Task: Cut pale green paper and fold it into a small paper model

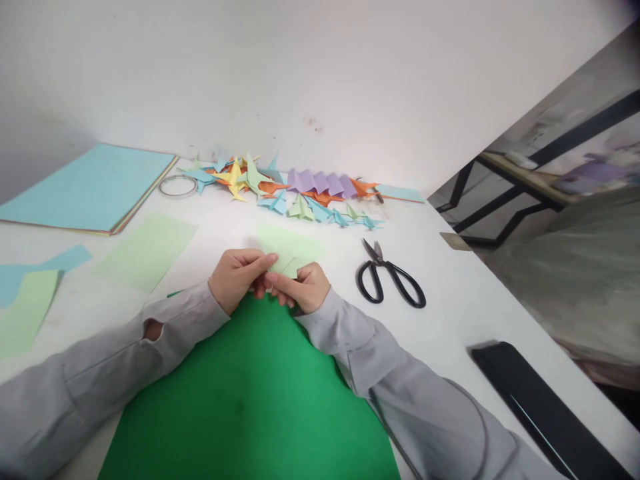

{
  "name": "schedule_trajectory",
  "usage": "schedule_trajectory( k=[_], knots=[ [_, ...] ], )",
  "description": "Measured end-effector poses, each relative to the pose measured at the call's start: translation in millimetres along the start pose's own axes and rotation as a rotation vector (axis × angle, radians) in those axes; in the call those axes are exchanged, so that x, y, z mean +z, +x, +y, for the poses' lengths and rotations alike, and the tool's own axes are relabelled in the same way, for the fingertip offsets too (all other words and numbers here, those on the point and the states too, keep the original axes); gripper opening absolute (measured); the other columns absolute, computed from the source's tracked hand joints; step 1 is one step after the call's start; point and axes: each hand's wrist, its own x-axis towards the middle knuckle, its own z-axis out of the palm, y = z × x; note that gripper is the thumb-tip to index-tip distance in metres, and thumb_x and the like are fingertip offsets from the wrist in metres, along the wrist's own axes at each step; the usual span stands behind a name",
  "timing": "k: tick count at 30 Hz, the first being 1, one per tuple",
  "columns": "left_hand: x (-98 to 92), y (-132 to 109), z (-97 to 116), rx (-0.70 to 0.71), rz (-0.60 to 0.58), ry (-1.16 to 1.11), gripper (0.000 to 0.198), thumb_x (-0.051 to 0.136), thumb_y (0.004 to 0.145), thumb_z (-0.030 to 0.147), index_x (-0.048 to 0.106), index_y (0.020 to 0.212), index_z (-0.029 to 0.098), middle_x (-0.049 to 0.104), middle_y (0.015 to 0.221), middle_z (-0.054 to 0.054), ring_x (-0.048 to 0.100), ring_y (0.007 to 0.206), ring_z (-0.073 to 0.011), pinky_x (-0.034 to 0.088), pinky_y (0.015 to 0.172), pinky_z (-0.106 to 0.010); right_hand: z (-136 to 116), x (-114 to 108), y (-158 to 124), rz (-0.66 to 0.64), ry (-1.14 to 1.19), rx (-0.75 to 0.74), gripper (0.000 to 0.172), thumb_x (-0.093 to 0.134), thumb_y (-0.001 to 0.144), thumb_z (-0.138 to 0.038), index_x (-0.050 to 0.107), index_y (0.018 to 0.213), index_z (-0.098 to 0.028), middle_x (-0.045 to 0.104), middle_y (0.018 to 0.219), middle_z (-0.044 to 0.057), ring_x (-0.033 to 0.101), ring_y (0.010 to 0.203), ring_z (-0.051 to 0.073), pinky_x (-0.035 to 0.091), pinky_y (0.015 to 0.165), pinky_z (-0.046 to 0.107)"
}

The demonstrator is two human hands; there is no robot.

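Over the far end of a green mat, both of my hands meet with fingertips pinched together. My left hand and my right hand grip light green paper, which shows just beyond the fingers. A diagonal edge or crease crosses it near my right thumb. I cannot tell whether the far part is the same piece or another sheet lying on the table. My fingers hide the near end. Black-handled scissors lie partly spread to the right of my right hand.
Along the wall lie several folded paper figures and a purple pleated strip. At left are a stack of coloured paper, a tape roll, a green sheet and paper offcuts. A black flat object lies at right.
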Motion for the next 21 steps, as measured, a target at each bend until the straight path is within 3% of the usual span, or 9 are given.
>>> schedule_trajectory(
  k=[6, 10, 17, 21],
  knots=[
    [0.8, -0.3, -0.3, -0.023, 0.060, -0.057, 0.035, 0.074, 0.060, 0.036, 0.050, 0.049, 0.013, 0.050, 0.037, 0.005, 0.041, 0.029, -0.0045, 0.027, 0.030, -0.016, 5.2, -3.4, 1.9, -0.026, 0.109, 0.033, 0.036, 0.065, 0.065, -0.041, 0.057, 0.043, -0.014, 0.049, 0.032, -0.003, 0.037, 0.025, 0.005, 0.025, 0.027, 0.019],
    [0.0, -0.1, -1.7, -0.023, 0.086, -0.026, 0.037, 0.076, 0.055, 0.035, 0.048, 0.046, 0.013, 0.048, 0.034, 0.004, 0.039, 0.027, -0.0046, 0.024, 0.029, -0.017, 3.5, -3.2, -0.1, -0.078, 0.079, -0.013, 0.031, 0.067, 0.066, -0.038, 0.061, 0.049, -0.013, 0.053, 0.036, -0.002, 0.040, 0.028, 0.005, 0.028, 0.030, 0.019],
    [-2.3, -1.7, -0.8, -0.068, 0.001, -0.015, 0.037, 0.072, 0.061, 0.036, 0.052, 0.040, 0.012, 0.045, 0.031, 0.003, 0.034, 0.026, -0.0042, 0.020, 0.029, -0.019, 1.7, -5.2, 2.3, -0.150, 0.112, 0.011, 0.031, 0.066, 0.065, -0.040, 0.062, 0.050, -0.013, 0.053, 0.035, -0.002, 0.039, 0.027, 0.005, 0.026, 0.030, 0.019],
    [-0.1, -1.6, 0.6, -0.120, 0.037, -0.036, 0.044, 0.069, 0.062, 0.041, 0.048, 0.035, 0.013, 0.042, 0.029, 0.002, 0.033, 0.025, -0.0044, 0.020, 0.028, -0.019, 3.5, -6.7, 4.2, -0.163, 0.143, 0.033, 0.029, 0.067, 0.064, -0.037, 0.062, 0.049, -0.013, 0.053, 0.034, -0.003, 0.037, 0.026, 0.005, 0.025, 0.028, 0.019]
  ],
)
